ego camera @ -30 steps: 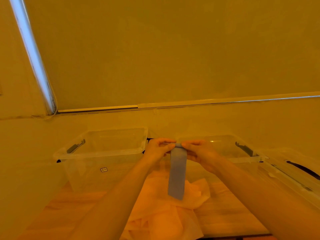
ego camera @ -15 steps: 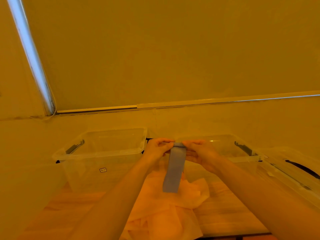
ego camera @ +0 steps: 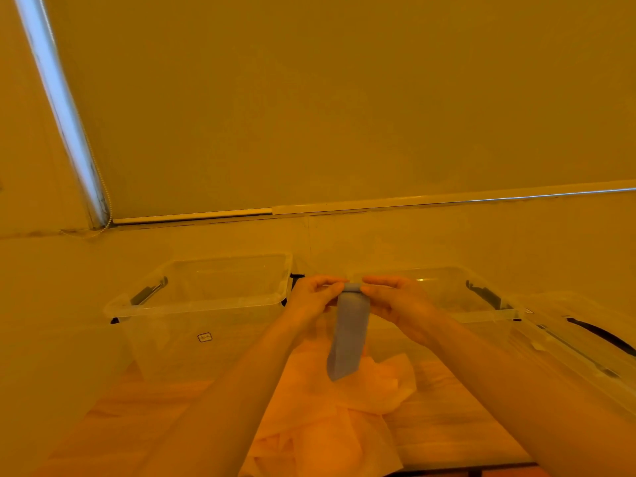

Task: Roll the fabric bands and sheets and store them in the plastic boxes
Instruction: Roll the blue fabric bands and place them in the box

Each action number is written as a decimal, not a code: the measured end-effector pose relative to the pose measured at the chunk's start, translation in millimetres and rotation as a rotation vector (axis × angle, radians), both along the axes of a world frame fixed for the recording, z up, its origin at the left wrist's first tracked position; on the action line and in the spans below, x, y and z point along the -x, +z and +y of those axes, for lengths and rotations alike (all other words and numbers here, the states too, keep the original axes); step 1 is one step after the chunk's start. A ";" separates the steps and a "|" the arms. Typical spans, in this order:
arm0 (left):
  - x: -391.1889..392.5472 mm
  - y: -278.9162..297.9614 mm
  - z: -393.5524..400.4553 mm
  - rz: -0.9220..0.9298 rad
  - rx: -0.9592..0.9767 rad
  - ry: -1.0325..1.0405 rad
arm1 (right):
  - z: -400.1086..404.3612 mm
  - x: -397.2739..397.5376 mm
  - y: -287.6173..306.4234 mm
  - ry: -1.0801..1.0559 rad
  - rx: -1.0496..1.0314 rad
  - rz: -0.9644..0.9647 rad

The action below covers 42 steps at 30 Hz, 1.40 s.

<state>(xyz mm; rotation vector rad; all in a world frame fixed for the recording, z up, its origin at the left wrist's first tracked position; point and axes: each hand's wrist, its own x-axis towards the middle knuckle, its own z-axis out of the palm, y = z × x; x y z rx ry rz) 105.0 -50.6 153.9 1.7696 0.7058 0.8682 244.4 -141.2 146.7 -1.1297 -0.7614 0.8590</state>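
Both bare forearms reach forward from the bottom corners and meet in the middle, raised above the table. The left hand (ego camera: 315,297) and the right hand (ego camera: 395,299) face each other with fingers curled, each pinching one end of the small rolled top of a grey-blue fabric band (ego camera: 348,333); the thumbs lie underneath and the fingertips come over the roll from above. The band is a narrow flat strip of smooth cloth: its upper end is wound into a tight little roll between the two hands, and the rest hangs straight down, its free lower end dangling just above a crumpled pale sheet of thin fabric (ego camera: 330,418) spread on the light wooden table (ego camera: 444,428). The band is held in the air in front of the gap between two boxes. One band is in view, and one heap of pale sheet; how many sheets lie in that heap cannot be told. Three clear plastic storage boxes stand along the wall: the left box (ego camera: 203,301) with dark handle clips, the middle box (ego camera: 457,304) behind the right hand, and a third box (ego camera: 581,342) at the right edge, partly cut off.
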 end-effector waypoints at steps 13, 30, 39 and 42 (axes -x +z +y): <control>0.8 -6.9 -0.1 0.020 0.056 0.012 | 1.5 2.5 -1.0 -0.051 -0.043 -0.012; 2.6 -4.6 1.8 -0.009 0.091 0.016 | 9.2 6.9 -0.1 -0.132 -0.085 0.074; 2.3 -4.9 3.8 0.009 0.033 0.023 | 12.2 9.9 -3.9 -0.219 -0.076 0.029; 0.8 -4.6 4.5 0.016 0.026 0.044 | 13.4 10.9 -4.5 -0.232 -0.070 0.007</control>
